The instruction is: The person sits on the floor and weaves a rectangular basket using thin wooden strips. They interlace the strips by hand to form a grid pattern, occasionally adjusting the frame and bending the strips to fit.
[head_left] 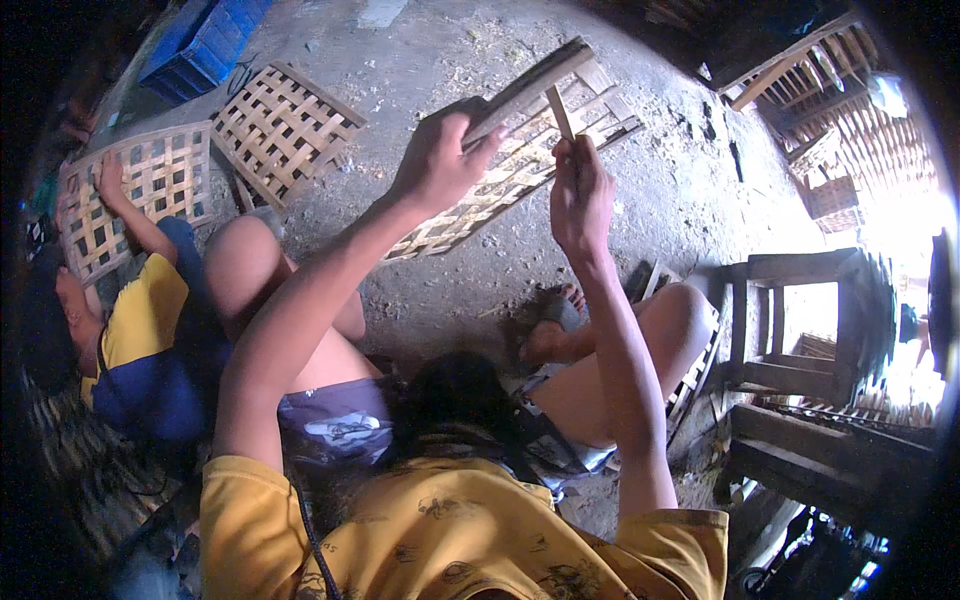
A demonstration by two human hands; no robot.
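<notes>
A woven bamboo panel (448, 222) with a wooden edge bar tilts up in front of me, above the floor. My left hand (440, 168) is closed round its upper edge bar, thumb toward the lattice. My right hand (582, 190) is closed on a thin bamboo strip (559, 110), which points up toward the underside of the bar near the panel's far end. Whether the strip's tip is woven into the panel I cannot tell.
On my left a person in a yellow and blue shirt (150, 315) holds another lattice panel (140, 190). A woven panel (285, 130) lies beyond, near a blue crate (205, 50). Shavings litter the floor (400, 80). A wooden stool (790, 375) stands at right.
</notes>
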